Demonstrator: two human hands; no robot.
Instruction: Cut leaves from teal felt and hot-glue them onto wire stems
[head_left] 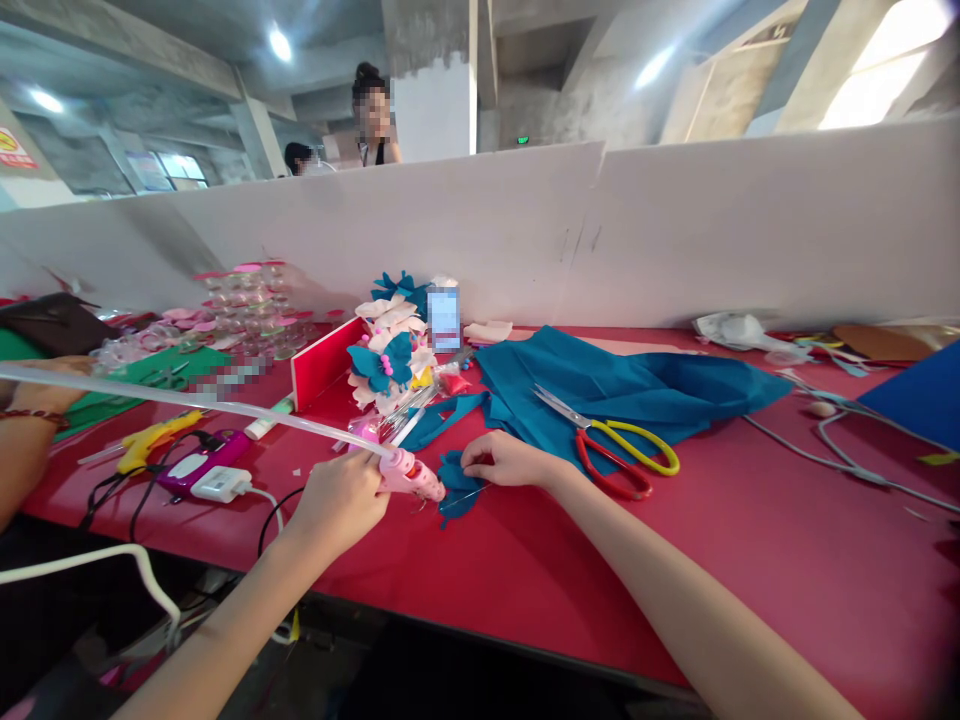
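My left hand [341,500] is wrapped round a pink hot glue gun [411,474], a long translucent glue stick [225,405] running out of its rear to the left. The gun's nozzle points right, close to a small teal felt cutout [457,505] on the red tabletop. Over that cutout, my right hand [510,460] is closed in a pinch at its upper right edge. A thin wire [469,494] crosses the felt below the fingers; its hold is hard to make out. Scissors [600,435] with red and yellow handles rest on a larger teal felt sheet [555,370].
Felt butterflies [382,362] with pink beads stand by a red panel [326,365] and a phone [444,320]. Leftward lie a purple power strip [202,465], a yellow glue gun [157,440] and another person's hand [56,385]. A grey cable [840,455] runs right. A pale partition [487,240] stands behind.
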